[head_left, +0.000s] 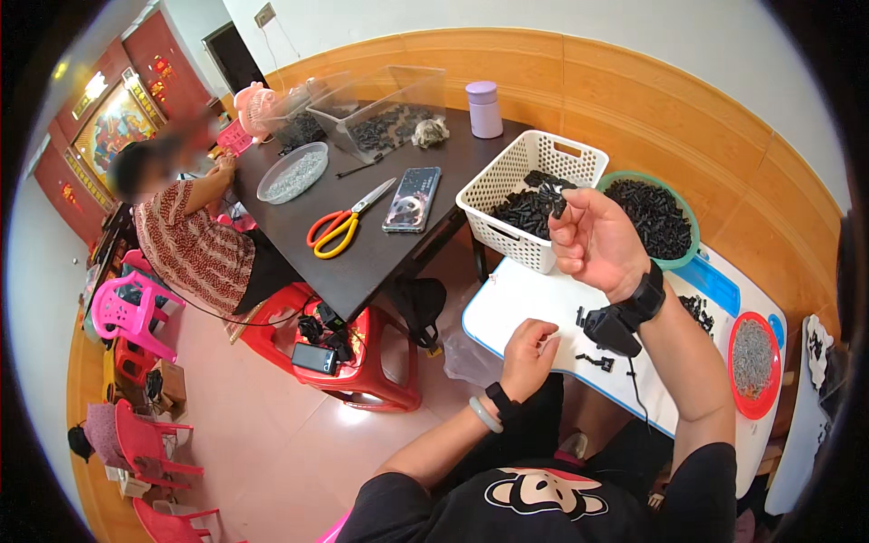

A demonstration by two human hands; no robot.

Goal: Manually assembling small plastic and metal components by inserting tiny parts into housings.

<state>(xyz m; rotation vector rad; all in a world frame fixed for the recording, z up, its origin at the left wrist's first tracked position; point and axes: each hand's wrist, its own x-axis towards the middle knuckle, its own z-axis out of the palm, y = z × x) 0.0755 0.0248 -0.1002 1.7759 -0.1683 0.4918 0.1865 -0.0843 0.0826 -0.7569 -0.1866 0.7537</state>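
Note:
My right hand [599, 242] is raised at the near side of a white perforated basket [534, 246]. Between its thumb and fingers it pinches a small black plastic part [554, 197]. Many similar black parts [523, 212] lie in the basket below. Lower down, my left hand [529, 359] is held at the left edge of a white table [507, 303], its fingers curled in; whatever it might hold is hidden. Loose black pieces [595, 362] lie on the table between my left hand and my right forearm.
A green basin [690, 237] of black parts stands behind the table, and a red dish [768, 398] of small metal pieces at its right. Scissors [348, 222], a phone [412, 201] and a purple flask [484, 110] occupy the dark table [353, 281]. Another person [213, 231] sits far left.

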